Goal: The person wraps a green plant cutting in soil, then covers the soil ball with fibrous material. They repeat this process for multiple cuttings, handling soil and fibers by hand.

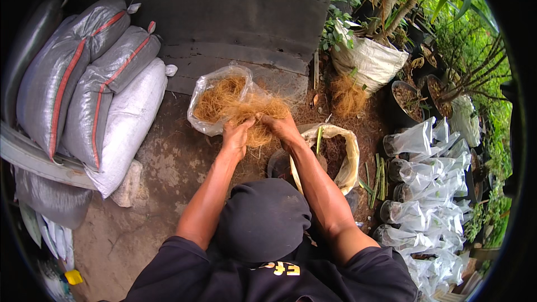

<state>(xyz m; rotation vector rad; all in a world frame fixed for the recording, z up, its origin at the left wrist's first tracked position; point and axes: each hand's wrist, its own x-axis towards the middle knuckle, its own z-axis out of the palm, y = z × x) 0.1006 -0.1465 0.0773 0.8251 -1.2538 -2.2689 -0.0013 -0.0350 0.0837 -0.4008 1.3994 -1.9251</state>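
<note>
Brown coconut fibre (260, 107) spreads loosely between my two hands, over the rim of a clear plastic bag (196, 121). My left hand (236, 136) pinches the near side of the tuft with thumb and fingers. Close beside it, my right hand (282, 126) grips the same tuft from the right, its fingers partly hidden in the strands. More fibre fills the open bag. Under my right forearm stands an open cream-coloured sack (351, 151) with dark, loose material inside and a green strip at its rim.
Full grey sacks (79, 75) and a white sack (140, 100) lean at the left. At the right stand several clear plastic-covered pots (428, 201). Cut green stalks (379, 178) lie beside the cream sack. A loose fibre clump (348, 96) sits below a white planted sack (369, 61).
</note>
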